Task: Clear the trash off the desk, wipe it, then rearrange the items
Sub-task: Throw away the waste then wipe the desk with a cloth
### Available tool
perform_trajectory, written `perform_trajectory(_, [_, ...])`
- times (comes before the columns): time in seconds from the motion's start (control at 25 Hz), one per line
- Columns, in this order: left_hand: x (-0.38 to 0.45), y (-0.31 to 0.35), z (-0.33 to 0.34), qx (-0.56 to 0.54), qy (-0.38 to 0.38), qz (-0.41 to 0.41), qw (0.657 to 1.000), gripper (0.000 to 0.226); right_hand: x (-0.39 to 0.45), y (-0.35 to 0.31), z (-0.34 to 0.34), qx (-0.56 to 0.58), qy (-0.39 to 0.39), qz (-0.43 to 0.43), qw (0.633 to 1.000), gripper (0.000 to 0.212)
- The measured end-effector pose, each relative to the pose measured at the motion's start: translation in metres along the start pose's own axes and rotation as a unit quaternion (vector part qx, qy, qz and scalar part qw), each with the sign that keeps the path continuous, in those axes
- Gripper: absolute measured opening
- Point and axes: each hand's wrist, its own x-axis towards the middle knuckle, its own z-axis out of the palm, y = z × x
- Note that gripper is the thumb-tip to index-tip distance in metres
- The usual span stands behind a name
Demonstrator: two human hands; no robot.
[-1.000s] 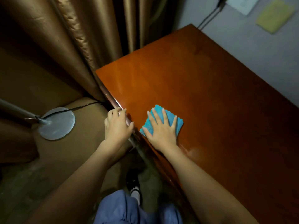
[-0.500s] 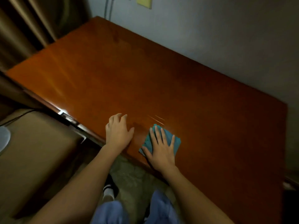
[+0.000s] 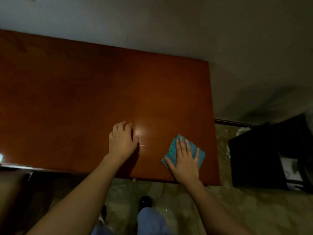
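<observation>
While the right hand [image 3: 185, 161] lies flat on the cloth [image 3: 174, 150], fingers straight and spread, the step in hand looks to be the wiping of the tabletop [image 3: 84, 92]. No trash or other items show on the wood, so the clearing seems done and the rearranging not yet begun.

The cloth sits near the tabletop's front right corner, folded to a small blue square, directly under the palm and fingers, its edges showing past the hand at left, right and beyond the fingertips. The hand presses it rather than clamps it; nothing is curled round the fabric.

The left hand [image 3: 122, 141] rests on the wood by the front edge, near the middle, well apart from the cloth, fingers relaxed and holding nothing. It appears to serve as a brace.

The next move likely calls for steady downward pressure as the cloth slides, covering the strip along the right edge and the far side by the wall [image 3: 152, 22], without letting the cloth slip off the corner.
</observation>
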Motion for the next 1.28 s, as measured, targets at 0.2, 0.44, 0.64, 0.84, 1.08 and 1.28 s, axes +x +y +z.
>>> perform_trajectory(0.2, [0.003, 0.034, 0.01, 0.024, -0.016, 0.042, 0.999, 0.059, -0.021, 0.054, -0.004, 0.004, 0.006, 0.086, 0.996, 0.094])
perform_trajectory(0.44, [0.009, 0.01, -0.003, 0.038, -0.002, 0.032, 0.999, 0.06, -0.01, 0.067, -0.014, 0.005, -0.005, 0.155, 0.988, 0.096])
perform_trajectory(0.64, [0.008, -0.051, -0.019, 0.024, 0.009, -0.016, 1.0, 0.061, 0.028, 0.014, -0.02, 0.013, 0.0, 0.17, 0.985, 0.1])
perform_trajectory(0.84, [0.002, -0.128, -0.038, 0.013, 0.024, -0.079, 0.997, 0.06, 0.076, -0.097, -0.011, -0.022, -0.029, 0.032, 0.999, 0.085])
perform_trajectory(1.08, [-0.005, -0.236, -0.076, -0.002, 0.054, -0.158, 0.986, 0.061, 0.102, -0.252, 0.013, -0.054, -0.051, -0.129, 0.989, 0.095])
perform_trajectory(1.28, [-0.008, -0.329, -0.114, -0.016, 0.061, -0.216, 0.974, 0.061, 0.101, -0.379, 0.03, -0.055, -0.065, -0.233, 0.969, 0.095])
